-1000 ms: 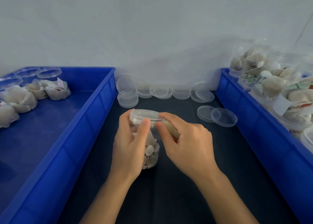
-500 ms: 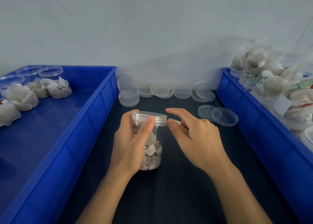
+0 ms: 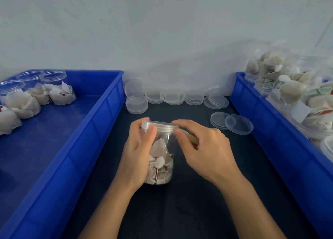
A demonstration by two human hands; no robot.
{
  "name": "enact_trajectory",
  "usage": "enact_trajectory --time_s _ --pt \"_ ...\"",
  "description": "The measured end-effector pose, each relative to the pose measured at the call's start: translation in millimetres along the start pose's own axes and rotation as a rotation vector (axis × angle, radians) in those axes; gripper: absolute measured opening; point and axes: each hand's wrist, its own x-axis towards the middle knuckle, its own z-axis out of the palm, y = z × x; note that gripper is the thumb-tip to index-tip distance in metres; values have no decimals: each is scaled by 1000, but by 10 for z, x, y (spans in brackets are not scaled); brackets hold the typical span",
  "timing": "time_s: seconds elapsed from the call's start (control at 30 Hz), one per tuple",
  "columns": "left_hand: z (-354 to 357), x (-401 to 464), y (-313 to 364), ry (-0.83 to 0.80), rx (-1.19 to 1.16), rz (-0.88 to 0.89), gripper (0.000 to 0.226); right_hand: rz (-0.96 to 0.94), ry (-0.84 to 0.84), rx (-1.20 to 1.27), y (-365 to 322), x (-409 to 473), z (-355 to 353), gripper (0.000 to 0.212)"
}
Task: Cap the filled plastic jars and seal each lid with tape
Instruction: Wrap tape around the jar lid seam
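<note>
Jar (image 3: 160, 159): clear plastic, filled, upright on dark counter (image 3: 189, 202) between two blue bins, long axis vertical, lid (image 3: 159, 126) on top. Left hand (image 3: 138, 155): wrapped around jar side, thumb at lid rim. Right hand (image 3: 203, 148): fingers curled, pinching tan tape strip (image 3: 191, 138) against lid edge.
</note>
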Motion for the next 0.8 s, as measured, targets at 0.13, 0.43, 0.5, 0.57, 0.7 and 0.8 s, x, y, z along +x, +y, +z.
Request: enact_trajectory --time_s 0.13,0.43,0.5,0.57,0.7,0.8 --pt "41 -29 34 163 152 87 55 -6 35 -16 -15 -7 23 33" --pt "99 -48 98 130 225 39 45 -67 89 -65 -134 -51 44 46" --pt "95 -30 109 149 166 20 46 -47 5 -66 -128 -49 27 48" --pt "77 -16 108 167 112 -10 48 -36 -69 -105 -121 -41 4 47" --pt "51 0 79 144 54 -54 45 5 -94 -102 -83 -5 -53 43" --pt "35 6 58 129 50 -61 40 13 -118 -81 -59 9 -63 44"
